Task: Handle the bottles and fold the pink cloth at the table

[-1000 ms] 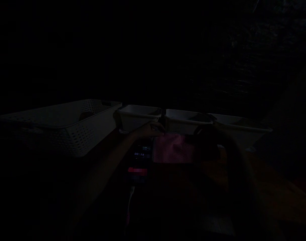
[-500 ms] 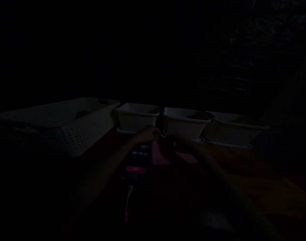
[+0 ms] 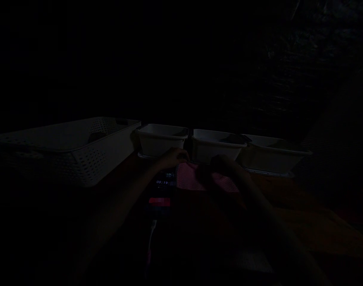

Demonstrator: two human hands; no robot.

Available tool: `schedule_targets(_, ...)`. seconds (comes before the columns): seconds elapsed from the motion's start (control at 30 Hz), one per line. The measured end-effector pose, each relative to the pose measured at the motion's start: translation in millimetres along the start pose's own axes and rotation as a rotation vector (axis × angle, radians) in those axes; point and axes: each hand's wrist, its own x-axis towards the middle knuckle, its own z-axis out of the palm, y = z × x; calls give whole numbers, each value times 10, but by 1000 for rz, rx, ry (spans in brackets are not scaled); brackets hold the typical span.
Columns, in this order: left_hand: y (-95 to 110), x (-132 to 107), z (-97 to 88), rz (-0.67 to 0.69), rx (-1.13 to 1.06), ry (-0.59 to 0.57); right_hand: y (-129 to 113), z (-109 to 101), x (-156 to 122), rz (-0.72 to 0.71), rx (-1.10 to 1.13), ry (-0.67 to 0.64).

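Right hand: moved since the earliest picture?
Yes: the right hand has shifted left against the middle white bin behind it, nearer the phone.

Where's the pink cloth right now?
Head view, just right of centre: the pink cloth lies right of the lit phone, in front of the middle white tub, with the left hand by its far-left corner.

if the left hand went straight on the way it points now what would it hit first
Probably the near left corner of the middle rectangular tub, beyond the left hand and to its right, though the darkness makes depth hard to judge.
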Motion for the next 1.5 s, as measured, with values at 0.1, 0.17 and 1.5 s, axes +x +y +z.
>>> schedule_targets(0.1, 85, 3, -21, 11, -27, 30, -81, 2, 13, -135, 52, 104)
schedule_targets(0.17, 137, 11, -28, 34, -49, 74, -151, 36, 20, -269, 130, 137)
schedule_targets(1.5, 202, 144, -64, -48, -314, 507, -316, -164, -75, -97, 139, 445)
